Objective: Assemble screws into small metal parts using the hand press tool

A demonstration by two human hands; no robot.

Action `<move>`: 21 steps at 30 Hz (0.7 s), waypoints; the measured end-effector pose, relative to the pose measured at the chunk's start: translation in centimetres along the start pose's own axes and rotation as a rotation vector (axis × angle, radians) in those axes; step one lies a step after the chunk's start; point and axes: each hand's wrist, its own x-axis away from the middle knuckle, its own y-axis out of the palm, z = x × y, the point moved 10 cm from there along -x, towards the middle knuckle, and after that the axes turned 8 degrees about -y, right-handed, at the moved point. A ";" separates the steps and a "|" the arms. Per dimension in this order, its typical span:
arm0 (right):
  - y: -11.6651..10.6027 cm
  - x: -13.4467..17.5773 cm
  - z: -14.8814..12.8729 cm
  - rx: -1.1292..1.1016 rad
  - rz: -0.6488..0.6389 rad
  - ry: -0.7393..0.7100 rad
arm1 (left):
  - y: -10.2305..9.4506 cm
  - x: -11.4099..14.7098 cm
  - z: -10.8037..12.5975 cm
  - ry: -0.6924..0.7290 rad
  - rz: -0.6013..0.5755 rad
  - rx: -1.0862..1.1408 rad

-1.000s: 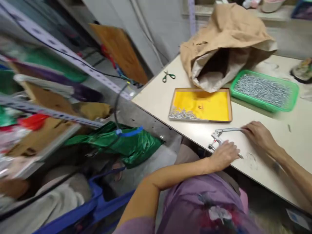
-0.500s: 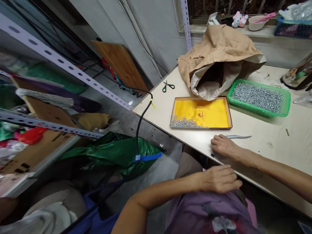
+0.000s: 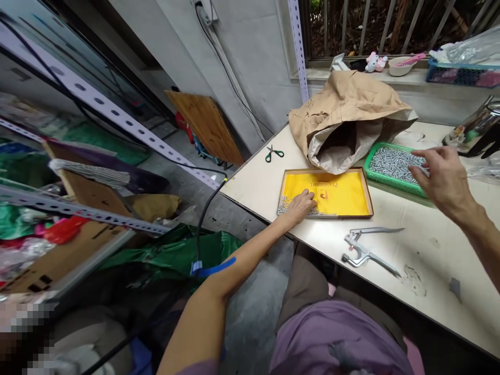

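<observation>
My left hand (image 3: 300, 206) reaches into the shallow box (image 3: 369, 191), over small silvery metal pins (image 3: 283, 205) in its near left corner. Its fingers look stretched out; the tips partly hide among the pins. A yellow sheet (image 3: 344, 195) with printing lines the box. My right hand (image 3: 443, 177) is raised at the right end of the green basket (image 3: 390, 184), thumb and fingers apart with nothing seen between them. Many similar pins (image 3: 394, 162) fill that basket. Metal hand pliers (image 3: 363, 255) lie spread on the table near its front edge, untouched.
A large brown paper bag (image 3: 351, 99) lies with its mouth toward me behind the box. Green-handled scissors (image 3: 274, 152) rest at the table's left. A shiny kettle-like vessel (image 3: 484, 122) stands at the back right. A black cable (image 3: 201, 219) hangs off to the left.
My left hand has moved from my lap up into the box. My right hand has let go of the pliers and risen to the green basket; the pliers now lie in full view.
</observation>
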 end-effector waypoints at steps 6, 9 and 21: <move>4.2 7.2 -3.1 -0.037 -0.324 -0.113 | 0.0 -0.1 1.6 0.146 -0.048 -0.066; 7.1 12.5 -6.3 -0.113 -0.571 -0.127 | 0.0 -0.1 1.9 0.172 -0.065 -0.088; 11.2 19.0 -7.8 0.037 -0.909 -0.071 | -1.3 2.9 1.9 -0.363 -0.068 0.946</move>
